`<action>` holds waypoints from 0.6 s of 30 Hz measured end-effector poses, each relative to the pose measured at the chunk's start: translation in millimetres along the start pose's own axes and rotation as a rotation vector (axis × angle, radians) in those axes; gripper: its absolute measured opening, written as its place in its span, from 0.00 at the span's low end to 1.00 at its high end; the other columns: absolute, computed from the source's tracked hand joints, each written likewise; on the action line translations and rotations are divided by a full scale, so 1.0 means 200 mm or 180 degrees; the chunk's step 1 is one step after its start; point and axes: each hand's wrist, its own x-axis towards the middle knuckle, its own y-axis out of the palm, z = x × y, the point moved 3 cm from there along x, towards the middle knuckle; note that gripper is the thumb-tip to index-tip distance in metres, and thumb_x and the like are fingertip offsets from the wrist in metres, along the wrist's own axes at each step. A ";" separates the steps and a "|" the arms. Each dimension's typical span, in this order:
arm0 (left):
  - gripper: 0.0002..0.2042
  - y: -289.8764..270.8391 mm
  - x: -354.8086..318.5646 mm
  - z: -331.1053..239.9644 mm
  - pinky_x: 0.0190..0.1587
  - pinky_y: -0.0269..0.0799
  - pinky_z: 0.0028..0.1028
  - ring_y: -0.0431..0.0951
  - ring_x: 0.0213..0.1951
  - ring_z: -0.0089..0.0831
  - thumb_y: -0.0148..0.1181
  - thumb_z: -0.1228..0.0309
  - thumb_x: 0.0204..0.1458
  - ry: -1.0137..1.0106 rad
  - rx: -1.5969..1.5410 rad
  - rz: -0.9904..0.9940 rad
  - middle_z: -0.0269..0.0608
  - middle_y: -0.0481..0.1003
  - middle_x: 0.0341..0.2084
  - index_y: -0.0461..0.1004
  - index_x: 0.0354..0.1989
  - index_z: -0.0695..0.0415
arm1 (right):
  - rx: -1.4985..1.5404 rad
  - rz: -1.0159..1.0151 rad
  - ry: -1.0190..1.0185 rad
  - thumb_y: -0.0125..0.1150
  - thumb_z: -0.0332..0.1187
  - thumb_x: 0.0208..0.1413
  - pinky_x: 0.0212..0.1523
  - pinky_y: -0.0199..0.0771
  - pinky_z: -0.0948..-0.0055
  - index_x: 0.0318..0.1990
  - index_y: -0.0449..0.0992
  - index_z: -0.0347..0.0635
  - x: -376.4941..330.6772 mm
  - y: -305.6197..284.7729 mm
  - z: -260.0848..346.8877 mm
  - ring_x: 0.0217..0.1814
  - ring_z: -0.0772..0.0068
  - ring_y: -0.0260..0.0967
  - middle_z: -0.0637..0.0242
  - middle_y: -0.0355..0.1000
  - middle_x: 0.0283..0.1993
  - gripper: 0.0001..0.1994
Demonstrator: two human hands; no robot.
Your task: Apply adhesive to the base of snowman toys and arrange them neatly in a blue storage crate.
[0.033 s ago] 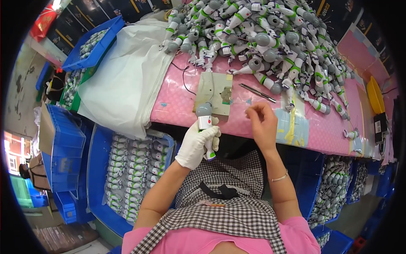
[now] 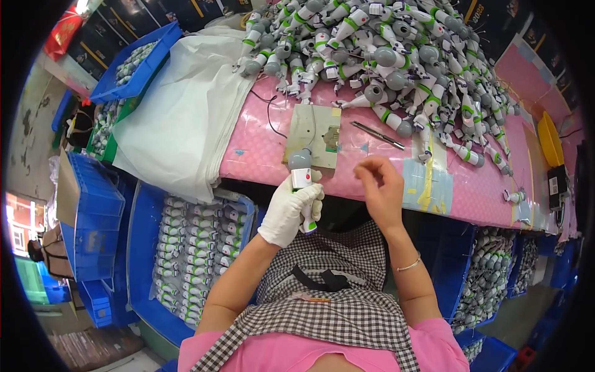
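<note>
The left hand point(image 2: 288, 211), in a white glove, is wrapped tight around a white plastic toy figure with a grey round head point(image 2: 302, 180), upright at the near edge of the pink worktop point(image 2: 471, 192). The bare right hand point(image 2: 379, 186) hovers just beside it, fingers curled loosely, gripping nothing I can see. A beige square pad point(image 2: 315, 133) lies just beyond, and a heap of grey-and-white toy figures point(image 2: 384, 56) crowds the far edge.

Bright, even overhead light; lamp glare at upper left; strong fisheye bending and black vignette at rim; centre sharp.
</note>
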 end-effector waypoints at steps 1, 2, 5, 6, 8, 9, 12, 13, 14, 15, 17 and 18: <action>0.12 0.02 0.01 0.01 0.20 0.65 0.22 0.69 0.19 0.22 0.54 0.73 0.52 -0.0009 -0.0035 0.0046 0.36 0.69 0.24 0.64 0.44 0.60 | 0.0008 0.0091 -0.0197 0.58 0.22 0.51 0.31 0.69 0.82 0.36 0.74 0.34 -0.05 0.03 0.06 0.30 0.81 0.70 0.67 0.72 0.30 0.05; 0.12 0.01 0.03 0.02 0.20 0.65 0.22 0.69 0.19 0.22 0.54 0.73 0.52 -0.0023 -0.0041 0.0048 0.36 0.69 0.24 0.64 0.44 0.60 | -0.0245 0.0228 -0.0484 0.60 0.20 0.49 0.31 0.70 0.80 0.38 0.76 0.35 -0.07 0.05 0.15 0.30 0.78 0.70 0.65 0.72 0.29 0.08; 0.11 0.02 0.06 0.03 0.17 0.62 0.20 0.67 0.16 0.21 0.56 0.72 0.52 0.0083 0.0429 0.0153 0.34 0.68 0.21 0.63 0.40 0.58 | -0.0371 0.0547 -0.1173 0.60 0.19 0.46 0.25 0.69 0.78 0.38 0.77 0.36 -0.08 0.11 0.19 0.26 0.74 0.70 0.64 0.72 0.29 0.10; 0.10 0.03 0.05 0.03 0.17 0.61 0.20 0.66 0.16 0.20 0.56 0.72 0.52 0.0175 0.0532 0.0055 0.33 0.67 0.21 0.63 0.39 0.58 | -0.0384 0.0549 -0.1172 0.60 0.19 0.46 0.25 0.69 0.78 0.38 0.77 0.36 -0.07 0.12 0.18 0.26 0.74 0.70 0.64 0.72 0.29 0.10; 0.10 0.04 0.05 0.03 0.16 0.60 0.20 0.65 0.15 0.20 0.56 0.71 0.52 0.0264 0.0618 -0.0059 0.32 0.67 0.20 0.63 0.38 0.58 | -0.0630 0.0664 -0.1348 0.61 0.18 0.43 0.23 0.68 0.77 0.37 0.77 0.37 -0.05 0.15 0.17 0.23 0.73 0.69 0.64 0.71 0.26 0.11; 0.10 0.04 0.06 0.02 0.16 0.59 0.20 0.65 0.15 0.19 0.56 0.71 0.52 0.0302 0.0621 -0.0115 0.32 0.66 0.20 0.63 0.39 0.58 | -0.0638 0.0678 -0.1347 0.61 0.18 0.43 0.23 0.68 0.77 0.37 0.77 0.37 -0.03 0.17 0.18 0.23 0.73 0.69 0.64 0.71 0.26 0.11; 0.10 0.04 0.07 0.03 0.16 0.59 0.20 0.64 0.16 0.18 0.56 0.70 0.53 0.0384 0.0654 -0.0184 0.31 0.66 0.20 0.62 0.39 0.58 | -0.0887 0.0587 -0.1636 0.61 0.18 0.40 0.21 0.66 0.76 0.36 0.77 0.37 -0.03 0.19 0.22 0.21 0.72 0.67 0.65 0.68 0.24 0.12; 0.10 0.04 0.07 0.02 0.16 0.59 0.20 0.64 0.16 0.17 0.56 0.69 0.53 0.0437 0.0706 -0.0199 0.31 0.66 0.20 0.62 0.39 0.58 | -0.0920 0.0565 -0.1595 0.61 0.18 0.40 0.21 0.66 0.76 0.36 0.77 0.37 -0.03 0.18 0.22 0.21 0.72 0.66 0.65 0.68 0.24 0.12; 0.10 0.04 0.07 0.02 0.16 0.59 0.20 0.64 0.16 0.17 0.56 0.69 0.53 0.0444 0.0686 -0.0206 0.31 0.66 0.20 0.62 0.39 0.58 | -0.0955 0.0543 -0.1554 0.61 0.18 0.39 0.20 0.65 0.76 0.36 0.77 0.37 -0.04 0.18 0.22 0.20 0.72 0.65 0.65 0.67 0.23 0.13; 0.11 0.03 0.07 0.01 0.16 0.58 0.20 0.64 0.16 0.17 0.56 0.69 0.53 0.0398 0.0809 -0.0281 0.31 0.66 0.20 0.62 0.39 0.58 | -0.0962 0.0563 -0.1563 0.61 0.18 0.39 0.20 0.65 0.76 0.36 0.77 0.37 -0.05 0.19 0.21 0.20 0.72 0.65 0.65 0.67 0.23 0.13; 0.11 0.04 0.06 0.02 0.16 0.58 0.20 0.64 0.16 0.17 0.56 0.69 0.53 0.0346 0.0896 -0.0362 0.31 0.67 0.20 0.62 0.39 0.58 | -0.0989 0.0486 -0.1544 0.61 0.18 0.39 0.19 0.64 0.76 0.36 0.77 0.37 -0.07 0.18 0.21 0.19 0.73 0.64 0.65 0.66 0.22 0.13; 0.11 0.04 0.07 0.02 0.16 0.58 0.20 0.63 0.16 0.17 0.56 0.69 0.53 0.0453 0.0867 -0.0332 0.31 0.67 0.21 0.62 0.40 0.58 | -0.0999 0.0511 -0.1548 0.61 0.18 0.39 0.19 0.64 0.76 0.36 0.77 0.37 -0.06 0.18 0.21 0.19 0.73 0.64 0.65 0.66 0.22 0.13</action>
